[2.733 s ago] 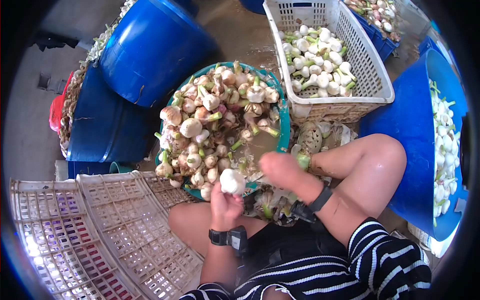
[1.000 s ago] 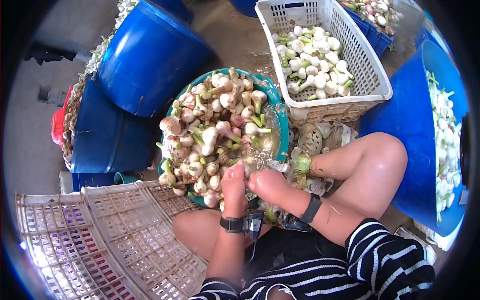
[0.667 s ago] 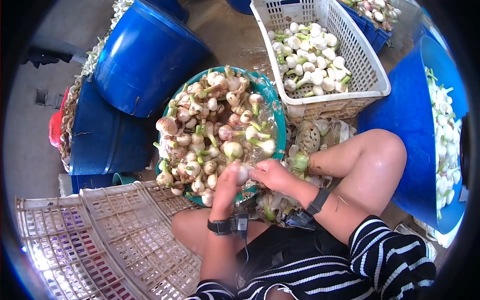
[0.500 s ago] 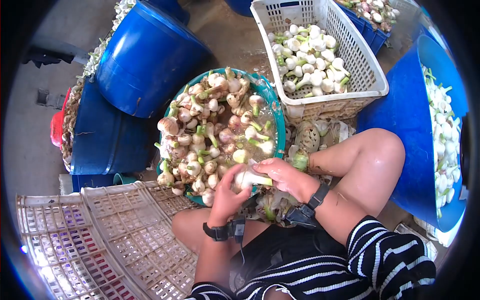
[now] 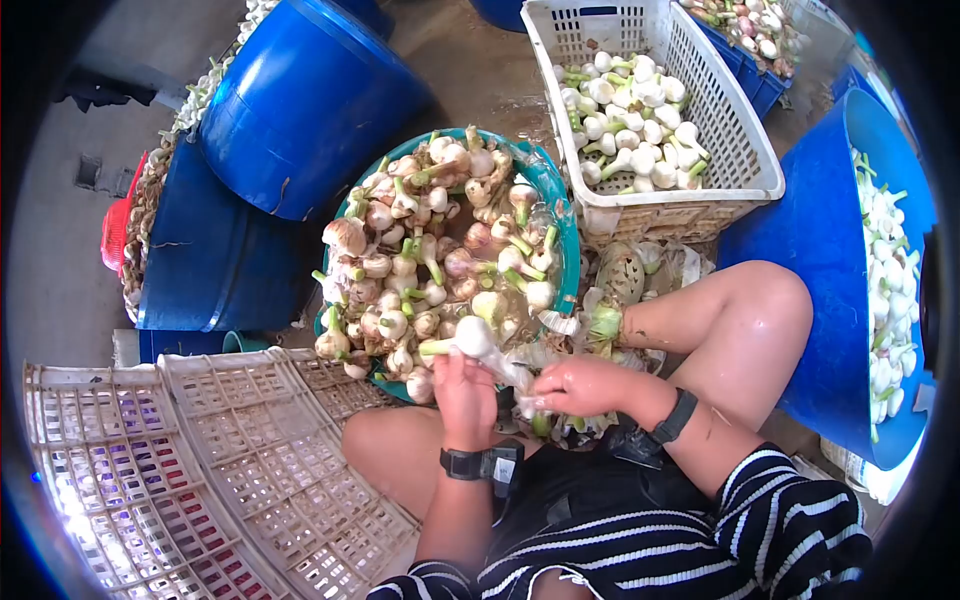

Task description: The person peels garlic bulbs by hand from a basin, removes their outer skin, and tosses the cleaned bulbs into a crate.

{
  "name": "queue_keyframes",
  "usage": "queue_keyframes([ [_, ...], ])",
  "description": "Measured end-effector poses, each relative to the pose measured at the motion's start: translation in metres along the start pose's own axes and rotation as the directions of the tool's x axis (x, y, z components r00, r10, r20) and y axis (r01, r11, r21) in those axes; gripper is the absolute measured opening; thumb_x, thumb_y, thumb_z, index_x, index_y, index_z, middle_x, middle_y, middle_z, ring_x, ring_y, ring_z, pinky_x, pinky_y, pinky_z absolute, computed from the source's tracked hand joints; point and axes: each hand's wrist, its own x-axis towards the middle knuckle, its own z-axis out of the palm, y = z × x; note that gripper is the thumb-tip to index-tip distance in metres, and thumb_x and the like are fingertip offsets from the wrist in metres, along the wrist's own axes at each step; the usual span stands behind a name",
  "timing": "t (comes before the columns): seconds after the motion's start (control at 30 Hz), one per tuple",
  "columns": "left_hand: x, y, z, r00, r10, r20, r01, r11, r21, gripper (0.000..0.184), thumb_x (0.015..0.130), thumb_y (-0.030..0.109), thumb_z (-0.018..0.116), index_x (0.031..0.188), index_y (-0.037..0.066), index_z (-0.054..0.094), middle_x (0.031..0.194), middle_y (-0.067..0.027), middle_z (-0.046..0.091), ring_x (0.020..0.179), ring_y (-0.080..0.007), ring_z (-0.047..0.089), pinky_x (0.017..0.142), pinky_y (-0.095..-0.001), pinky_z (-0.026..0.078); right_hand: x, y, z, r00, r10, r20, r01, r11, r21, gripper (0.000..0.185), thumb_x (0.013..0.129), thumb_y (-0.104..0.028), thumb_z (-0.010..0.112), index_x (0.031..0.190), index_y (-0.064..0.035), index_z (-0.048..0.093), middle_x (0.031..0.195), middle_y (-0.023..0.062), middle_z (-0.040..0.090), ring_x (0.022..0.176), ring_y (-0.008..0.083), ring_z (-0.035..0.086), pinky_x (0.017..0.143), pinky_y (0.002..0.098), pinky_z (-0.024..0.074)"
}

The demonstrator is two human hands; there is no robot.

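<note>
A white garlic bulb (image 5: 474,337) with a short green stem is held by my left hand (image 5: 466,395), its fingers wrapped round it. The stem points to the left. My right hand (image 5: 585,386) is closed on a strip of pale garlic skin (image 5: 517,377), which stretches between the two hands. Both hands are over the near edge of a green tub (image 5: 571,262) holding water and several unpeeled garlic bulbs (image 5: 398,322). Loose peelings (image 5: 560,322) lie by the tub's right side, close to my right hand.
A white plastic crate (image 5: 680,205) with peeled garlic stands beyond the tub on the right. A cut blue barrel (image 5: 790,300) of peeled garlic is at far right. Blue barrels (image 5: 300,110) stand at upper left, and an empty-looking slatted crate (image 5: 240,450) lies at lower left.
The bulb has turned so its stem points left instead of right. My right hand has drawn away to the right and down, pulling a strip of skin from the bulb.
</note>
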Motion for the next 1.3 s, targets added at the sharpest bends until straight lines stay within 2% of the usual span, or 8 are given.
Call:
queue_keyframes([
  [0.3,0.005,0.031,-0.023,0.984,-0.175,-0.009,0.17,0.966,-0.193,0.018,0.091,0.024,0.041,0.092,0.009,0.05,0.085,-0.0006,0.056,0.067,-0.0115,0.05,0.057,-0.0255,0.04,0.006,0.003,-0.027,0.76,-0.394,-0.516,-0.323,0.461,-0.827,0.029,0.076,-0.03,0.055,0.091,-0.0061,0.064,0.096,0.016,0.059,0.085,0.0324,0.056,0.067,0.0438,0.046],
  [0.4,0.001,0.011,-0.008,0.988,-0.143,-0.05,0.141,0.989,-0.039,0.022,0.093,0.028,0.038,0.094,0.008,0.049,0.082,-0.0011,0.054,0.065,-0.0116,0.05,0.058,-0.0265,0.041,0.039,-0.006,-0.004,0.799,0.125,-0.589,0.081,0.947,0.311,0.041,0.086,-0.043,0.049,0.105,-0.0073,0.055,0.109,0.0143,0.055,0.087,0.0249,0.059,0.066,0.0365,0.0477],
  [0.57,-0.004,0.013,0.021,0.976,0.193,-0.096,-0.156,0.939,0.307,0.041,0.093,0.041,0.037,0.11,0.004,0.042,0.094,-0.0074,0.053,0.082,-0.0146,0.05,0.074,-0.0267,0.042,0.037,-0.025,-0.043,0.99,-0.057,-0.132,0.114,-0.24,0.964,0.071,0.082,-0.065,0.035,0.123,-0.0064,0.042,0.106,0.0216,0.056,0.073,0.0261,0.062,0.063,0.0374,0.0514],
  [0.67,0.003,0.023,0.001,0.973,0.133,-0.191,-0.081,0.963,0.258,0.046,0.092,0.041,0.039,0.116,0.002,0.039,0.099,-0.0093,0.051,0.087,-0.0156,0.049,0.077,-0.0271,0.041,0.021,-0.063,-0.097,0.644,-0.72,-0.259,0.388,0.015,0.922,0.093,0.073,-0.074,0.037,0.137,-0.0073,0.025,0.128,0.0252,0.04,0.104,0.0313,0.055,0.078,0.0428,0.0503],
  [0.8,0.013,0.002,-0.003,0.977,-0.045,-0.211,0.087,0.977,0.193,0.044,0.091,0.04,0.043,0.113,0.002,0.042,0.101,-0.0096,0.051,0.088,-0.0163,0.049,0.077,-0.0284,0.041,0.125,0.049,-0.089,0.889,0.234,-0.394,-0.241,0.97,0.031,0.033,0.084,-0.032,0.052,0.095,-0.0032,0.062,0.091,0.0118,0.064,0.085,0.0234,0.061,0.071,0.035,0.049],
  [0.97,0.02,-0.025,-0.013,0.957,-0.186,-0.222,0.218,0.967,0.13,0.025,0.087,0.033,0.051,0.096,0.01,0.045,0.09,-0.0024,0.048,0.078,-0.0139,0.046,0.068,-0.0291,0.04,0.166,0.09,-0.025,0.678,0.309,-0.667,-0.702,0.539,-0.465,0.017,0.074,-0.026,0.056,0.08,-0.0138,0.067,0.083,0.0093,0.065,0.078,0.0235,0.063,0.067,0.0346,0.0449],
  [1.13,0.023,-0.013,-0.002,0.863,-0.424,-0.275,0.472,0.87,0.139,0.076,0.075,0.067,0.047,0.121,0.009,0.031,0.123,-0.0161,0.03,0.099,-0.0317,0.045,0.086,-0.0395,0.039,0.133,0.044,-0.009,0.642,0.213,-0.736,0.106,0.927,0.36,0.025,0.076,-0.017,0.06,0.095,-0.0053,0.049,0.078,0.0143,0.058,0.069,0.0257,0.057,0.063,0.0377,0.0443],
  [1.3,0.041,-0.006,-0.012,0.953,-0.299,-0.05,0.303,0.948,0.1,0.049,0.082,0.054,0.05,0.106,0.012,0.052,0.095,-0.0018,0.059,0.081,-0.0142,0.056,0.069,-0.0271,0.044,0.099,0.012,0.007,0.784,-0.003,-0.621,0.063,0.995,0.075,0.015,0.077,-0.019,0.057,0.074,-0.0044,0.059,0.065,0.0128,0.059,0.061,0.0275,0.058,0.057,0.0371,0.0446],
])
